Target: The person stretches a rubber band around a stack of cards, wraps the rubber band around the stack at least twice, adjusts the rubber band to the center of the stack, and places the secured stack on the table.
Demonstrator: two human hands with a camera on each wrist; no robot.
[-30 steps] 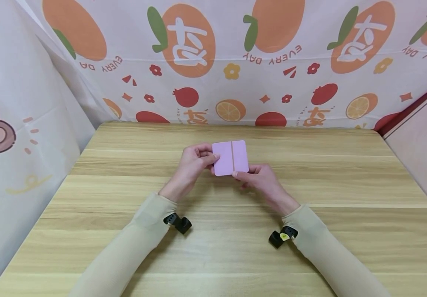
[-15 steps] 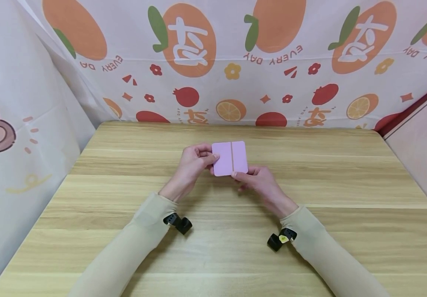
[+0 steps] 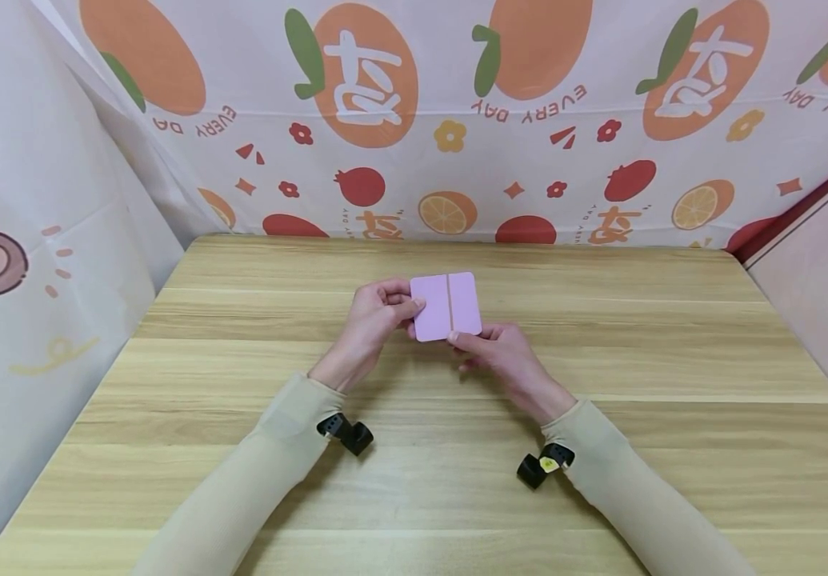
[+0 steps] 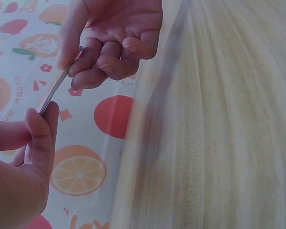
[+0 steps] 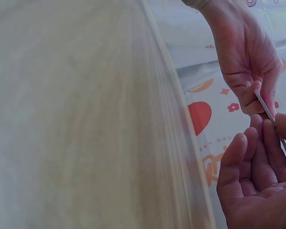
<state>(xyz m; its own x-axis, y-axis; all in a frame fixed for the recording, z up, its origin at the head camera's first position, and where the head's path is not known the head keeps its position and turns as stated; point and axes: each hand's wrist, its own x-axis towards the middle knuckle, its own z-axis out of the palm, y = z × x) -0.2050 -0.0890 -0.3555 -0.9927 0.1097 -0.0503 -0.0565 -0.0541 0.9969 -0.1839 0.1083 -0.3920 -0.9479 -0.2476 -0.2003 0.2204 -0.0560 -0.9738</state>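
A thin, flat lilac square (image 3: 430,308) with rounded corners and a narrow brown stripe down its face is held above the far middle of the table. My left hand (image 3: 373,318) pinches its left edge, thumb on the face. With the thumb near the foot of the stripe, my right hand (image 3: 510,358) pinches the lower right edge. Edge-on in the left wrist view, the square (image 4: 56,87) spans between both hands. The right wrist view also catches the square (image 5: 263,101) from the side, my right hand (image 5: 257,183) lying below it. Its back is hidden.
The wooden table (image 3: 414,488) spreads under both forearms. A fruit-print cloth (image 3: 450,172) hangs behind its far edge, and a pale cloth (image 3: 61,336) hangs at the left. Each wrist carries a small black camera (image 3: 358,438).
My right hand and forearm have shifted very slightly left and down. Both hands keep their pinch on the lilac square, which stays in nearly the same place.
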